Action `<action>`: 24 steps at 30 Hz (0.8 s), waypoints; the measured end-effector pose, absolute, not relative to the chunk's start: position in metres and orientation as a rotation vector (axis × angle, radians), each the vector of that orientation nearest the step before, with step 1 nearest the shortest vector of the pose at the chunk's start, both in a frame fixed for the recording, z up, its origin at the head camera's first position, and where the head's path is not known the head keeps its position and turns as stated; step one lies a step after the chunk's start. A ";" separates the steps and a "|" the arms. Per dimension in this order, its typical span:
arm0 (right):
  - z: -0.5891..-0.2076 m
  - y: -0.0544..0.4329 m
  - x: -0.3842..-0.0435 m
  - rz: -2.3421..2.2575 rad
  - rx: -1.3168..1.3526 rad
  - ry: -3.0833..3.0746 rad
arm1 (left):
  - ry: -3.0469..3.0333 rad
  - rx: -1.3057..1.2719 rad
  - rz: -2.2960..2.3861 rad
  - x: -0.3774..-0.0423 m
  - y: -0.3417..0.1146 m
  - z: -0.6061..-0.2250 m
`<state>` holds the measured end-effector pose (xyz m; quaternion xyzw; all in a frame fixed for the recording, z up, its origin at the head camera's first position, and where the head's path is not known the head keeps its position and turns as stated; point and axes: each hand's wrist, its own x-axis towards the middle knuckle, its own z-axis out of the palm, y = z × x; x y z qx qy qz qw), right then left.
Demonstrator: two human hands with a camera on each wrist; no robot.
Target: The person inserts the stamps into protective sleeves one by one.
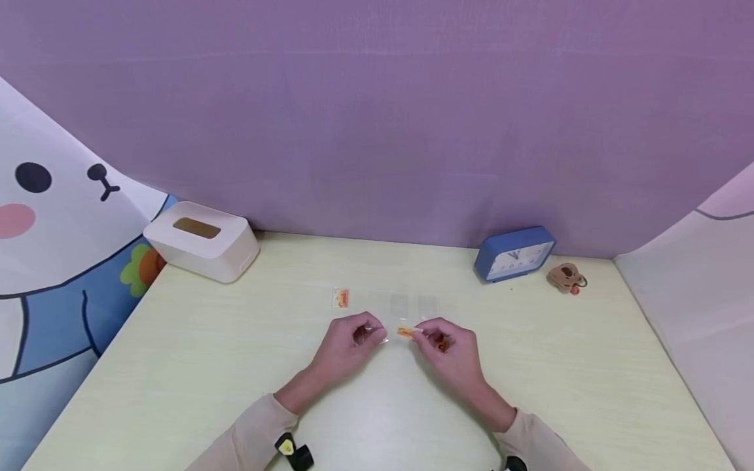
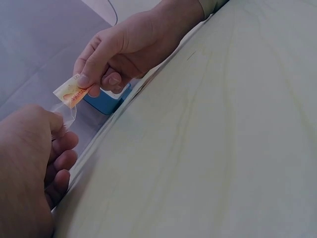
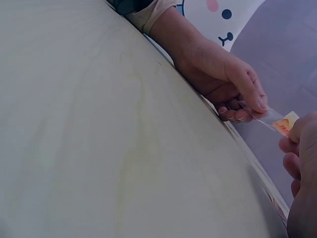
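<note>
My left hand [image 1: 351,345] pinches a small clear plastic bag [image 3: 268,118] between thumb and forefinger. Opposite it, my right hand [image 1: 455,356] pinches a small orange-and-white printed card [image 2: 72,92] by one end. The card's free end is at the bag's mouth; how far it sits inside, I cannot tell. Something orange-brown [image 1: 442,342] shows within the curled fingers of the right hand, mostly hidden. Beyond the hands, another small printed card [image 1: 341,297] lies on the table, beside flat clear bags [image 1: 399,305] that are faint against the surface.
A white tissue box [image 1: 206,245] stands at the table's back left. Toward the back right are a blue clock [image 1: 514,254] and a small brown pouch-like item [image 1: 565,278] with a red bead. A purple cloth wall [image 1: 377,131] rises behind the pale table [image 1: 177,366].
</note>
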<state>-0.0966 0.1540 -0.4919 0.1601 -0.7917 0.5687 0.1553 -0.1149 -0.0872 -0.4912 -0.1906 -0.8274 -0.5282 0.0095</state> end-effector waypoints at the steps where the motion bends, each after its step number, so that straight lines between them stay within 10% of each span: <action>1: -0.492 0.154 -0.096 1.635 0.456 -2.267 | -2.585 -0.597 -1.650 -0.115 -0.087 -0.491; 24: -0.495 0.154 -0.098 1.668 0.493 -2.254 | -2.562 -0.638 -1.654 -0.114 -0.088 -0.491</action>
